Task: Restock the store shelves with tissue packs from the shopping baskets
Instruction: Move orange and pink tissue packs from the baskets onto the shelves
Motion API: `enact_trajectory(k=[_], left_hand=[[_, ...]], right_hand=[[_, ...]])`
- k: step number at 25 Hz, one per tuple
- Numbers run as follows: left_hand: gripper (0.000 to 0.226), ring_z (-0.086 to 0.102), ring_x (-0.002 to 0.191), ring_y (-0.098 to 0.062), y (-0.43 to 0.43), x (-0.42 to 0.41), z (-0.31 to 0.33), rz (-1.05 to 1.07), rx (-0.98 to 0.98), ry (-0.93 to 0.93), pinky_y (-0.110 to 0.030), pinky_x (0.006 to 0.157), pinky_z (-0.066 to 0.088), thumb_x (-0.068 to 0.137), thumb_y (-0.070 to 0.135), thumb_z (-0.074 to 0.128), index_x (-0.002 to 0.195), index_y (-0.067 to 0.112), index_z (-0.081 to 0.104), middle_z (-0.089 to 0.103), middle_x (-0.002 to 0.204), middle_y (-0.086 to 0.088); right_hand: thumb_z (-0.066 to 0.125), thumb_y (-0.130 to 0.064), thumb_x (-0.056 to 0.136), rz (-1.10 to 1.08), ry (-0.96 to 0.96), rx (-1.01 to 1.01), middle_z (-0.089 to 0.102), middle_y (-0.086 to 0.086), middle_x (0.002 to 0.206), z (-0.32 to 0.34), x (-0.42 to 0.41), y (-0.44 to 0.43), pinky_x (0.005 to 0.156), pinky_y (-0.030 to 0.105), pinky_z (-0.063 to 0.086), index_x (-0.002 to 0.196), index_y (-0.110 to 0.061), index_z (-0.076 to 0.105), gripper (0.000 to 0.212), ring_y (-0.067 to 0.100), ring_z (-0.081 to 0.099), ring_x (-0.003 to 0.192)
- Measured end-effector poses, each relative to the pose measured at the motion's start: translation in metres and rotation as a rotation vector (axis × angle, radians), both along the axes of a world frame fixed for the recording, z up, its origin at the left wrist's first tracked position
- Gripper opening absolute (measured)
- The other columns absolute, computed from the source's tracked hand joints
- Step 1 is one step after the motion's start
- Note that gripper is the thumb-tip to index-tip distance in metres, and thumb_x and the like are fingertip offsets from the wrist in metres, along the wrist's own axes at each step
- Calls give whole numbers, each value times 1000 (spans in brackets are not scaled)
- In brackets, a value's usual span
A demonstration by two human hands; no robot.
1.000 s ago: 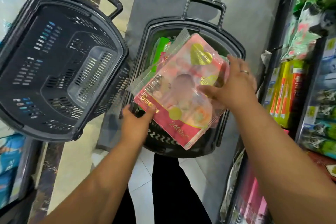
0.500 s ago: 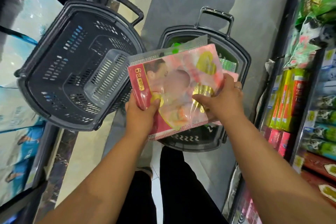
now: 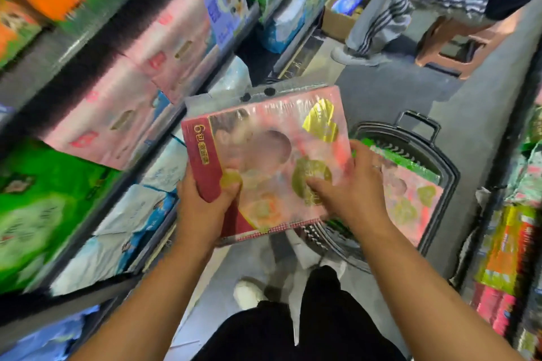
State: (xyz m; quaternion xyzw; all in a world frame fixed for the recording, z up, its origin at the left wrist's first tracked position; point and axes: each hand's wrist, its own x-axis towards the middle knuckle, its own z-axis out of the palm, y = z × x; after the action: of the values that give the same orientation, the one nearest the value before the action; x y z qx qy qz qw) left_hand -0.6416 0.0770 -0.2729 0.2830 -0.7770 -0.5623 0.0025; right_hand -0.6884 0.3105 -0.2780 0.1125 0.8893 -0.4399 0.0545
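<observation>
A brown stool (image 3: 469, 31) is set on the grey floor (image 3: 396, 91); striped grey trousers (image 3: 390, 9) are seen just left of the stool, a cardboard box (image 3: 333, 23) farther left.

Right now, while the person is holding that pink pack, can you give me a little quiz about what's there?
1. True or false: the pink tissue pack is gripped by just one hand.
2. What lies in the black basket? A) another pink pack B) bottles C) shoes
3. Fill in: the shelf of pink packs is on the person's ___ side.

Key: 1 false, the left hand and right hand both grip it. 2 A. 3 left.
</observation>
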Motion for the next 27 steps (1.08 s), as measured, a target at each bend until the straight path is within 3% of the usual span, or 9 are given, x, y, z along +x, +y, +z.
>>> enact_trajectory(k=[3,7,10,13,17,21,25,27], left_hand=[[71,63,104,-19,-47,19,56,58,-90,71,-50,90,52,65,62,73,128,38,50,59,119,-3],[65,61,100,-19,-112,49,134,154,-155,220,-45,89,52,70,43,76,129,36,50,55,116,-4],[71,61,107,-18,-145,68,179,210,-121,335,-49,94,50,64,48,74,129,50,46,55,122,0],[66,60,108,-11,-170,85,225,269,-115,461,-45,97,48,62,53,72,120,65,42,50,120,9],[63,56,105,-8,-199,94,275,280,-188,536,-34,93,47,70,51,74,125,54,43,44,116,10],[60,57,101,-7,-221,91,304,295,-214,540,-37,91,48,79,35,74,128,50,41,42,117,9],[67,57,103,-8,-229,71,329,283,-208,572,-36,90,49,79,29,75,127,56,38,41,119,12],[69,59,103,-8,-237,57,338,307,-217,600,-37,90,50,78,25,76,126,57,39,42,120,12]], right_hand=[[87,-32,62,62,85,-1,45,3,114,56,5,-51,81,24,32,133,-19,42,85,26,46,111],[88,-27,61,184,208,-71,42,-3,111,135,18,-120,92,34,41,134,-19,41,87,22,46,111],[88,-28,61,258,291,-111,45,-9,107,185,22,-156,89,33,43,134,-19,42,87,17,47,106],[82,-44,54,297,404,-142,49,-1,113,232,25,-192,92,40,47,131,-24,41,90,24,52,107],[75,-59,49,332,509,-141,52,4,117,277,25,-228,88,48,50,130,-27,38,96,28,55,105],[88,-36,59,407,553,-147,46,-8,113,307,13,-243,82,29,42,135,-21,40,92,18,51,107],[90,-28,60,469,605,-191,45,-23,101,332,-17,-257,72,15,40,134,-20,41,89,8,52,95],[90,-30,60,488,626,-199,46,-14,106,343,-37,-267,71,15,40,134,-22,40,89,5,50,91]])
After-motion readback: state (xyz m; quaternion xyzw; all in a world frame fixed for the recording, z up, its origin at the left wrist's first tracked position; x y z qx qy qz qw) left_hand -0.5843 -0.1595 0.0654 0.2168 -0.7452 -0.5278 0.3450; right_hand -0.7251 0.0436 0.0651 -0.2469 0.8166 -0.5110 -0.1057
